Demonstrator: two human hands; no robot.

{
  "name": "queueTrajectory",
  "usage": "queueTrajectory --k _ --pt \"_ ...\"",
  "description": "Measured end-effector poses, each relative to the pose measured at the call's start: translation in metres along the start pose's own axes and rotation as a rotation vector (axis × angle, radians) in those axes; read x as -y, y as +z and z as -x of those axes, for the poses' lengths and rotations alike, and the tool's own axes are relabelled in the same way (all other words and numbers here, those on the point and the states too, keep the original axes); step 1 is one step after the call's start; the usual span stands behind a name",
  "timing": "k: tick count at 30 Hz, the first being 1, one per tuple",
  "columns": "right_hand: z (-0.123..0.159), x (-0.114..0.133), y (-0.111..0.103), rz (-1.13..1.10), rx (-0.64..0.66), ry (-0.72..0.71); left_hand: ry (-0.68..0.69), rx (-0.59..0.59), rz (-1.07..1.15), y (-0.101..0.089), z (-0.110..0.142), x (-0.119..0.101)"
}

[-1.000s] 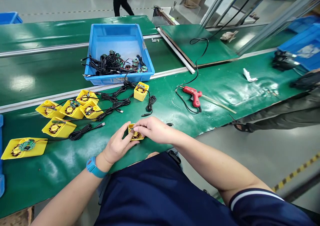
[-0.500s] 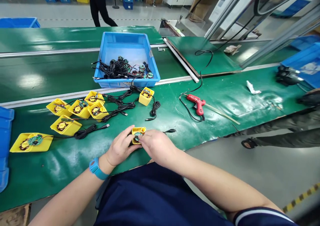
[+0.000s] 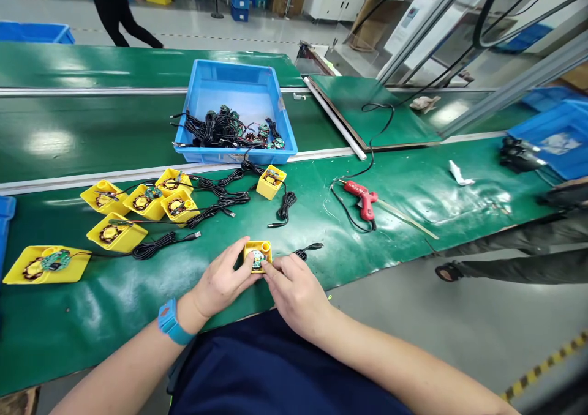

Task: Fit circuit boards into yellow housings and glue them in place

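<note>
A small yellow plastic housing [image 3: 263, 245] rests at the bench's near edge, its open side facing up. My left hand [image 3: 225, 278] grips it from the left, thumb at the rim. Inside lies a green circuit board [image 3: 258, 259]. My right hand [image 3: 294, 286] is closed at the lower right of the housing, its fingertips at the board's edge; whether they pinch a wire or the board is hidden. A black cable [image 3: 309, 251] with a plug lies just beyond my right hand.
Several yellow housings [image 3: 117, 232] with coils, boards and black cables stand at left. Behind them a blue bin [image 3: 236, 155] holds cabled boards. A red glue gun [image 3: 362, 199] lies at right with its cord. Another person's legs [image 3: 505, 257] show at the right edge.
My right fingers have drawn back from over the board to the housing's lower right, exposing more of the board. The view has shifted slightly. A person in the background has walked left.
</note>
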State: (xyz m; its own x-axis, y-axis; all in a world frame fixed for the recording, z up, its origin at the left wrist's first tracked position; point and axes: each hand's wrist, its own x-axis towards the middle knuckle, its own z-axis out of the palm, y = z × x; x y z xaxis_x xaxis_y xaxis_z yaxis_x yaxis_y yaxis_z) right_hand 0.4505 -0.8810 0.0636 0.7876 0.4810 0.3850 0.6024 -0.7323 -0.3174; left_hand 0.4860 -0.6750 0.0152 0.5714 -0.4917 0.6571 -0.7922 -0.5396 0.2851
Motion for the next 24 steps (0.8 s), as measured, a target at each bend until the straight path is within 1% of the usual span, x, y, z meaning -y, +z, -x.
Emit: queueTrajectory --k 2,5,8,10,12,15,20,22,24 --pt "-0.003 -0.002 -0.003 0.075 0.042 -0.05 -0.009 0.031 0.001 -0.002 -0.002 0.0" --pt "-0.011 -0.005 -0.008 0.158 0.081 -0.096 -0.029 0.117 -0.012 -0.008 -0.006 0.001" --pt "-0.014 -0.008 -0.01 0.159 0.097 -0.114 -0.036 0.187 -0.017 -0.015 -0.012 0.001" --pt "-0.013 -0.01 -0.01 0.11 0.069 -0.094 -0.026 0.21 -0.021 -0.018 -0.014 0.0" --pt "-0.009 -0.011 -0.008 0.053 0.012 -0.047 -0.01 0.204 -0.029 -0.018 -0.014 -0.002" --pt "-0.005 -0.011 -0.006 0.019 -0.044 0.004 -0.005 0.155 -0.043 -0.015 -0.011 -0.007" --pt "-0.005 -0.009 -0.003 0.072 0.017 -0.013 -0.036 0.134 -0.108 -0.01 -0.006 -0.015" --pt "-0.006 -0.01 -0.001 0.04 0.026 -0.012 -0.054 0.131 -0.135 -0.008 -0.005 -0.017" --pt "-0.007 -0.014 0.0 -0.04 0.049 -0.005 -0.073 0.126 -0.161 -0.005 -0.003 -0.018"
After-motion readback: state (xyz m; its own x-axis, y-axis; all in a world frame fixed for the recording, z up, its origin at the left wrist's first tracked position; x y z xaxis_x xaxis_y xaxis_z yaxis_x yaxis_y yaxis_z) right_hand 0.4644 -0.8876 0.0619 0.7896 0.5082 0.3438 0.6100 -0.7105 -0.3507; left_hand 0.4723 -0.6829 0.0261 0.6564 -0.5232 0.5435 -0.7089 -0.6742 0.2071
